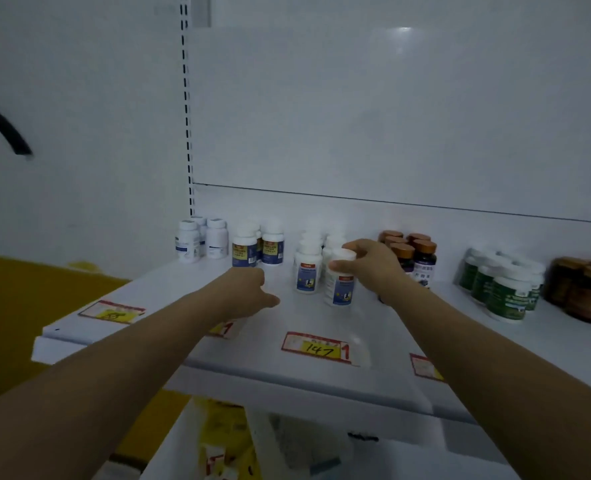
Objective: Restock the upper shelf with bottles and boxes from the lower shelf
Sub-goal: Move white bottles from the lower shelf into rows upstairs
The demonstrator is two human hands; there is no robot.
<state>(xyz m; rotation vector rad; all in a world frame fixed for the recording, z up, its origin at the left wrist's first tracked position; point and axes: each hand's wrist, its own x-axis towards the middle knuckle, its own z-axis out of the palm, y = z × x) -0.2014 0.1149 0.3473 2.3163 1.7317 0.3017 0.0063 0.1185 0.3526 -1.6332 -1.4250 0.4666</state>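
Observation:
My right hand [373, 265] grips a white bottle with a blue label [340, 282] by its cap, standing on the upper shelf [321, 317] beside a matching bottle [308, 271], with more white bottles behind. My left hand [252, 289] hovers over the shelf just in front of a dark-blue-and-yellow labelled bottle [244, 251]; its fingers are curled and nothing shows in them. The lower shelf [287, 445] appears blurred at the bottom edge.
Along the shelf stand white bottles [200, 240] at far left, copper-capped dark bottles [415, 254], green-labelled bottles [505, 285] and brown jars [585, 292] at right. Price tags [316, 348] line the front edge. A black cable [6, 129] hangs at left.

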